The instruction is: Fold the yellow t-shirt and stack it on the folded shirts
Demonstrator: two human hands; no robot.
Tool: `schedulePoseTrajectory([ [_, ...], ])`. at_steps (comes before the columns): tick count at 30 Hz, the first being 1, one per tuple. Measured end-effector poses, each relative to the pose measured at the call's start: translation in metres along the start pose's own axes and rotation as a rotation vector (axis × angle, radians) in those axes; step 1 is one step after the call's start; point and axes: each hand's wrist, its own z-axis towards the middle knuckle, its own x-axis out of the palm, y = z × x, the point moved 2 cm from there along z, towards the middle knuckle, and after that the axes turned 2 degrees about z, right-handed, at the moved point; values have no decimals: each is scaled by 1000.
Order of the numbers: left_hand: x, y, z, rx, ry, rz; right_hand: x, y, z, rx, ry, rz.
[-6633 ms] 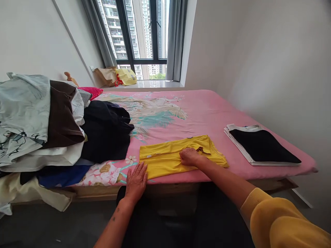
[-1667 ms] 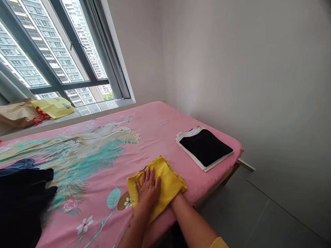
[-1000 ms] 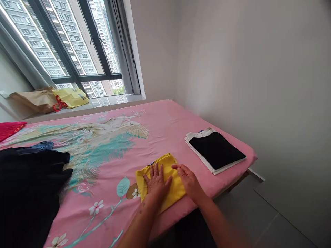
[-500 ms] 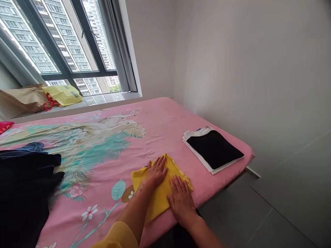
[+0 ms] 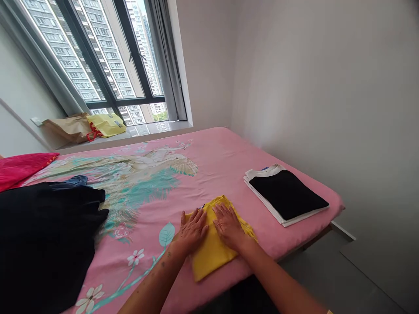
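A folded yellow garment (image 5: pixel 212 250) lies near the front edge of the pink flowered bed sheet (image 5: pixel 209 174). My left hand (image 5: pixel 192 230) rests flat on its left part, fingers spread. My right hand (image 5: pixel 228 225) lies flat beside it on the right part of the garment, fingers stretched out. Both hands press on the cloth and hold nothing. To the right, a stack of folded clothes (image 5: pixel 286 199), black on top of white, sits near the bed's right edge.
A heap of dark clothes (image 5: pixel 42 235) covers the bed's left side, with a red cushion (image 5: pixel 22 168) behind it. A brown paper bag (image 5: pixel 67 128) and a yellow bag (image 5: pixel 106 124) sit on the window sill. A grey wall runs along the right.
The yellow garment went from a long folded strip to a small folded square. In the last half second my right hand slid up it to lie beside my left hand.
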Motion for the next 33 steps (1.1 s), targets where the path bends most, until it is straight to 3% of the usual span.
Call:
schedulePoseTrajectory([
  [3,3,37,-14,-223,9,-76,17,-11,20,63,146,-38],
  [6,-2,64,-20,-366,-26,-166,28,-19,22,45,143,-69],
  [13,-23,73,8,-343,9,-178,35,-21,15,29,75,-134],
  [24,-25,93,21,-307,281,-339,40,-23,14,19,52,-174],
  [33,-9,99,17,-354,167,-421,41,-23,13,27,83,-221],
])
